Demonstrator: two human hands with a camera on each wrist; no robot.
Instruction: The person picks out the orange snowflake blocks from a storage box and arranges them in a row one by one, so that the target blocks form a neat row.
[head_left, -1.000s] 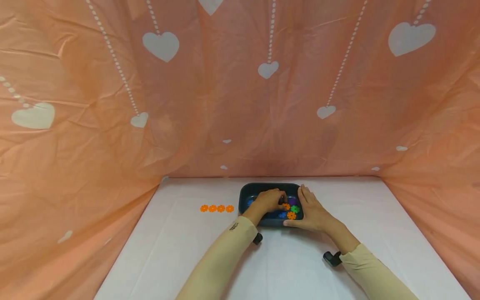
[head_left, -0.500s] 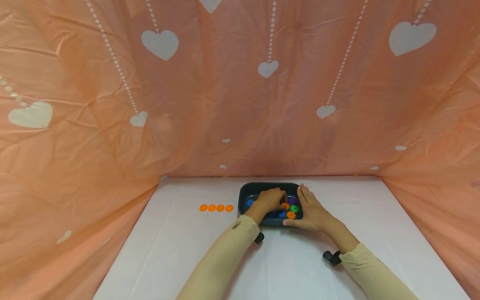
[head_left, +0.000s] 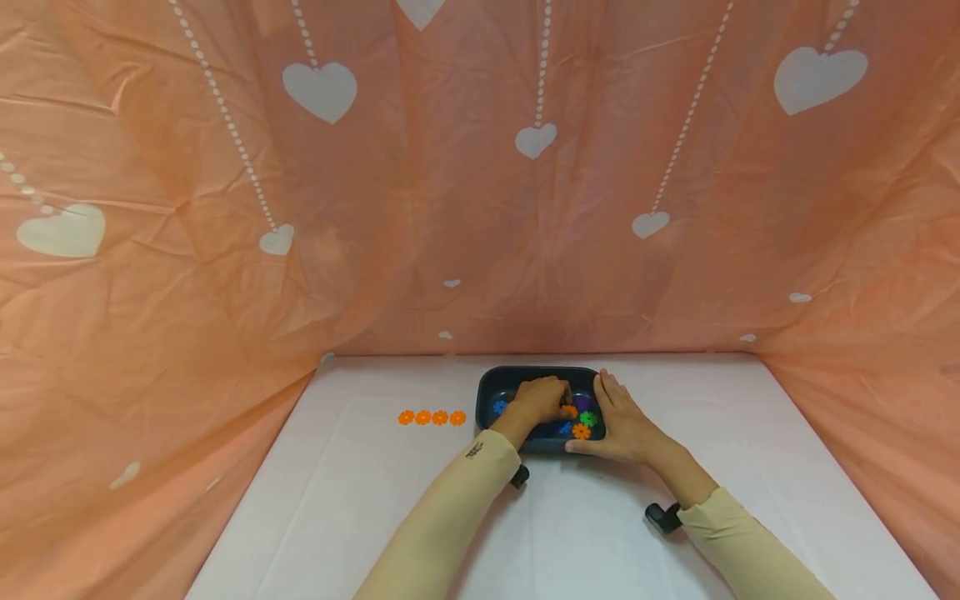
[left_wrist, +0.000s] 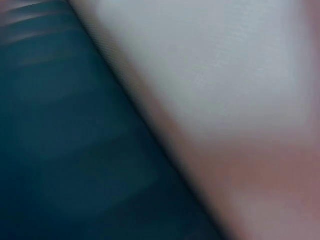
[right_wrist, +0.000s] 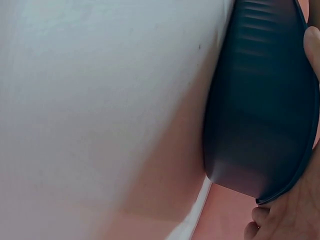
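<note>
A dark blue rectangular tray (head_left: 498, 442) holds several small flower-shaped plastic pieces. My left hand (head_left: 536, 402) reaches into it, fingers curled downward, and pinches an orange flower piece (head_left: 570, 412) near the right end. The palm hides the middle of the tray. Straight fingers of my right hand (head_left: 630, 427) press along the tray's right end, with the thumb against the near wall. Around the left fingertips lie a green flower piece (head_left: 588, 418), another orange flower piece (head_left: 581, 431) and a purple one (head_left: 583, 402). In the left wrist view only the tray's outer wall (left_wrist: 75, 125) shows, blurred.
A row of several orange flower pieces (head_left: 432, 417) lies on the white table (head_left: 585, 533), left of the tray. Blue flower pieces (head_left: 500, 407) sit inside the tray. Behind the table hangs an orange curtain (head_left: 540, 275) with white hearts.
Almost nothing differs. Both hands keep their places at the tray, and the row of orange pieces stays put; the view has only shifted slightly.
</note>
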